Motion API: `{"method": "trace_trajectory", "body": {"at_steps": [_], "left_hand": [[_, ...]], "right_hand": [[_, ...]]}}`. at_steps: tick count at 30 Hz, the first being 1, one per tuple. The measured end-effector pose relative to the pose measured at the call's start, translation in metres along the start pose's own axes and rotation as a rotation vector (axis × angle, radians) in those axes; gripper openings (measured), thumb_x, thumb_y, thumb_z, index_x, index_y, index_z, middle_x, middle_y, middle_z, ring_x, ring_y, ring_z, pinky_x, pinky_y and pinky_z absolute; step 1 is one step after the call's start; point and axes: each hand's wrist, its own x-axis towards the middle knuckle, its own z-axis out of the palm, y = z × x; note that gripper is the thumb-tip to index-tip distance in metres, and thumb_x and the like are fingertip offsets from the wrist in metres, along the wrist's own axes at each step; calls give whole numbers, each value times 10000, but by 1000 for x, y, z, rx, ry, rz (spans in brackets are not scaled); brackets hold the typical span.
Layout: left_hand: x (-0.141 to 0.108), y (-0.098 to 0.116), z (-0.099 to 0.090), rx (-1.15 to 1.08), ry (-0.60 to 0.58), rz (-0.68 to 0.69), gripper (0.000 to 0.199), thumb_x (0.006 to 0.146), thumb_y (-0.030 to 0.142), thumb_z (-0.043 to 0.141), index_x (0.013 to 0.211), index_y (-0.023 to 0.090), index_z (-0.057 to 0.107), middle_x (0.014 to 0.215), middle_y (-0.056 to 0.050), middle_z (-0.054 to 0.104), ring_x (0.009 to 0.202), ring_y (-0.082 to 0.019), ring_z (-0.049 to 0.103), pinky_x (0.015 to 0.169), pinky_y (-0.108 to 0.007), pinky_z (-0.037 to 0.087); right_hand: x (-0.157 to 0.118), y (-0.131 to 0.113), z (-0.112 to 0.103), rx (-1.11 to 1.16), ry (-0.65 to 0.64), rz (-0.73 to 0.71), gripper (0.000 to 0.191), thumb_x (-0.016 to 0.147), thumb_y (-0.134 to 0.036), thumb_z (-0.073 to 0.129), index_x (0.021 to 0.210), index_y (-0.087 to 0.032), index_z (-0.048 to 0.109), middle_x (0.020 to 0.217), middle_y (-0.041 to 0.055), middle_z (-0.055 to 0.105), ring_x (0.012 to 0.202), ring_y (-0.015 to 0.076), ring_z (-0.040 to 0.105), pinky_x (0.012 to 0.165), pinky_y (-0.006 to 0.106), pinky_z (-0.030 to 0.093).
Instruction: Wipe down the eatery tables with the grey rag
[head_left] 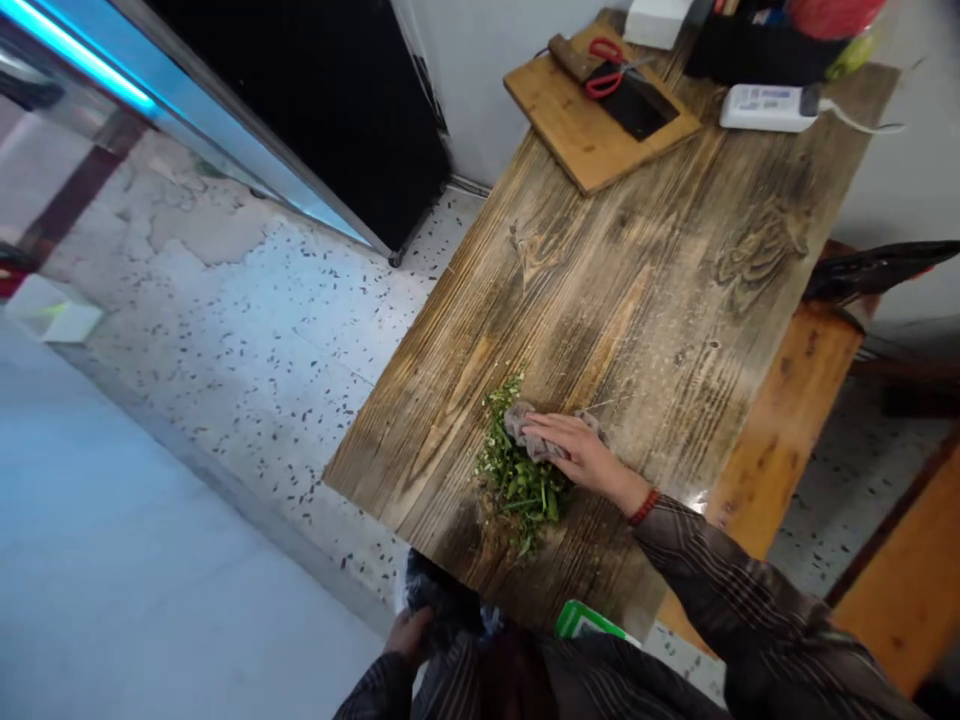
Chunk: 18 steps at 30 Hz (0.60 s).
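Note:
My right hand (581, 450) lies over a crumpled grey cloth (519, 425) and grips it against the wooden table (645, 290). Right beside the cloth is a heap of green vegetable scraps (525, 490), leafy and stemmy, with pale bits at its far side and brownish root-like strands at the near side. Low at the table's near edge, my left hand (411, 632) is closed on a black plastic bag (442, 595) that hangs open under the edge. Part of the bag and most of the left fingers are hidden.
On the table's far end lie a cutting board (551, 110), red-handled scissors (604, 68) and a white power adapter (761, 108). A green-edged card (589, 620) sits at the near edge. A wooden bench (795, 400) runs along the right; a black cabinet (315, 100) stands left.

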Motion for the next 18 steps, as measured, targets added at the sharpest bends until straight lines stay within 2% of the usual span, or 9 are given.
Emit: {"method": "trace_trajectory", "body": {"at_steps": [2, 3, 5, 7, 9, 11, 14, 18], "left_hand": [[3, -6, -1, -68, -20, 12, 145, 620, 144, 590, 640, 257, 501, 454, 53, 598, 611, -239, 710, 591, -338, 562], [5, -10, -1, -103, -28, 18, 130, 627, 159, 593, 657, 255, 510, 466, 50, 604, 593, -232, 699, 590, -339, 558], [8, -16, -3, -139, -40, 14, 105, 637, 202, 609, 686, 246, 527, 479, 45, 608, 548, -216, 670, 571, -328, 544], [11, -22, -4, -152, -48, 3, 104, 644, 239, 626, 707, 234, 543, 490, 43, 604, 506, -195, 634, 538, -306, 523], [15, -25, -5, -149, -51, -9, 103, 664, 245, 635, 725, 221, 556, 502, 44, 593, 490, -173, 604, 513, -279, 499], [18, -27, -6, -135, -53, -22, 73, 721, 228, 625, 750, 208, 562, 519, 45, 578, 500, -156, 587, 511, -264, 486], [20, -27, -7, -100, -66, -48, 93, 860, 264, 583, 866, 171, 592, 643, 26, 606, 563, -132, 588, 556, -270, 505], [16, -27, -5, -60, -95, -72, 307, 911, 376, 574, 1123, 155, 593, 1018, -54, 655, 814, -157, 640, 709, -341, 561]], "right_hand": [[14, 4, -30, 0, -3, -26, 457, 946, -254, 469, 1392, -355, 486, 1445, 10, 525, 1311, 216, 505, 1083, 481, 418], [27, 14, -47, -17, 17, -35, 439, 953, -271, 458, 1381, -355, 499, 1454, 5, 514, 1323, 219, 494, 1099, 490, 401], [61, 45, -76, -75, 97, -34, 406, 951, -332, 468, 1351, -322, 537, 1451, 20, 517, 1336, 240, 482, 1117, 510, 378], [99, 81, -87, -151, 196, 8, 420, 928, -397, 512, 1324, -269, 567, 1424, 50, 543, 1332, 271, 484, 1121, 525, 367], [133, 106, -77, -199, 235, 45, 457, 901, -422, 558, 1315, -227, 577, 1406, 65, 559, 1322, 280, 489, 1130, 513, 359], [154, 112, -53, -201, 162, 16, 477, 884, -398, 590, 1326, -219, 570, 1418, 51, 547, 1322, 265, 486, 1149, 476, 342], [160, 88, -11, -147, -15, -78, 474, 860, -316, 610, 1330, -275, 569, 1432, -11, 533, 1304, 247, 499, 1154, 450, 334], [128, 33, 40, -62, -208, -156, 475, 815, -168, 590, 1261, -331, 621, 1411, -43, 556, 1288, 257, 506, 1110, 501, 337]]}}
